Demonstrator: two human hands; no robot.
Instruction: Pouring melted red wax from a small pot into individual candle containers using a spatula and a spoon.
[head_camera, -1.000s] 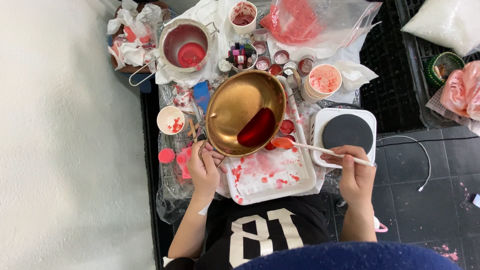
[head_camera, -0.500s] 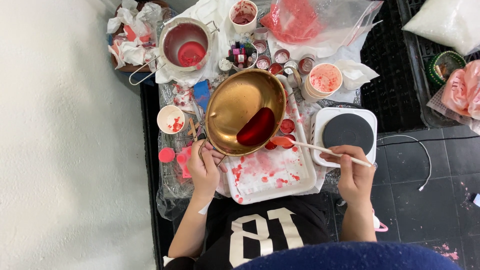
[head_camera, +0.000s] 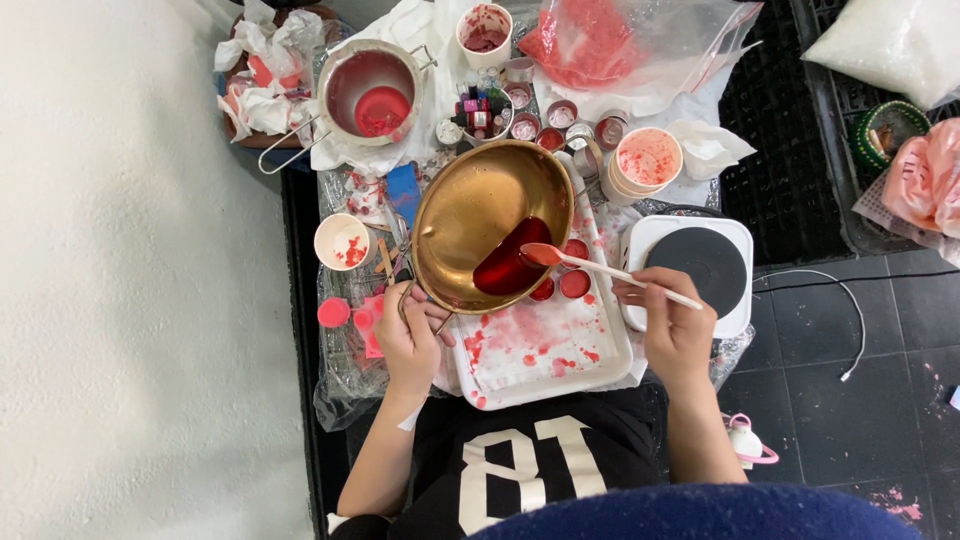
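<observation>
My left hand (head_camera: 408, 340) grips the handle of a gold-coloured pan (head_camera: 470, 215), which is tilted so that red liquid (head_camera: 508, 268) pools at its lower right edge. My right hand (head_camera: 672, 325) holds a long white spoon (head_camera: 610, 272) whose bowl, coated red, sits at the pan's lip. Under the pan's edge lie small round moulds filled with red (head_camera: 574, 284) on a white tray (head_camera: 600, 365) stained with red splashes.
A white electric hot plate (head_camera: 740, 310) stands right of the tray. A steel pot with red inside (head_camera: 375, 92), paper cups (head_camera: 645, 160), small tins (head_camera: 560, 115), tiny bottles (head_camera: 478, 110), crumpled tissues (head_camera: 255, 70) and a plastic bag of red bits (head_camera: 600, 40) crowd the far side.
The spoon's bowl has moved up from the tray to the pan's lip beside the red liquid. The left hand and pan have stayed in place.
</observation>
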